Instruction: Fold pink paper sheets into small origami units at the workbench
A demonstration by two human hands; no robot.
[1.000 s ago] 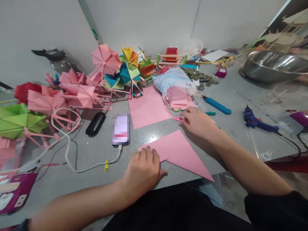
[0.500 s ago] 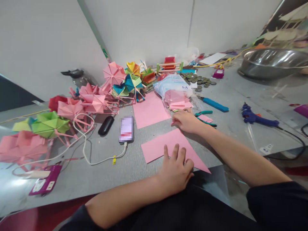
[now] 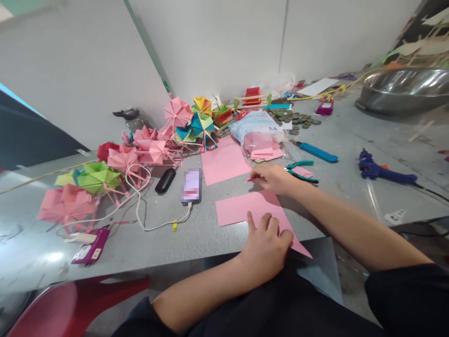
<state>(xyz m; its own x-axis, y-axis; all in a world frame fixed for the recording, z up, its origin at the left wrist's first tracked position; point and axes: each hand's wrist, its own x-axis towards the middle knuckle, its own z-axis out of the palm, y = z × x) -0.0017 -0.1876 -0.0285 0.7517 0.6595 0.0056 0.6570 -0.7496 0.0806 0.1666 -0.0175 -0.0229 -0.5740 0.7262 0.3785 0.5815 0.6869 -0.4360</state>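
Observation:
A folded sheet of pink paper [image 3: 233, 211] lies near the table's front edge, with one long pointed corner reaching over that edge. My left hand [image 3: 267, 241] rests on it, fingers spread and bent. Just beyond the sheet, my right hand [image 3: 271, 178] is closed, its fingertips pinched around a small pink-red tip [image 3: 249, 179]; the rest of that thing is hidden. Behind my right hand lie green-handled pliers [image 3: 304, 164] with a scrap of pink paper. A larger pink sheet [image 3: 224, 161] lies flat farther back, left of a plastic bag of paper [image 3: 257, 126].
Pink folded-paper models [image 3: 152, 150] crowd the left back. A phone [image 3: 191, 186] on a white cable and a black case [image 3: 165, 181] lie left of the sheets. To the right are a blue-handled cutter [image 3: 319, 152], a glue gun [image 3: 386, 171] and a metal basin [image 3: 396, 100].
The view has swung left, so things appear farther right, and a red chair shows below. My hands stay in nearly the same places; the paper's left end appears turned slightly.

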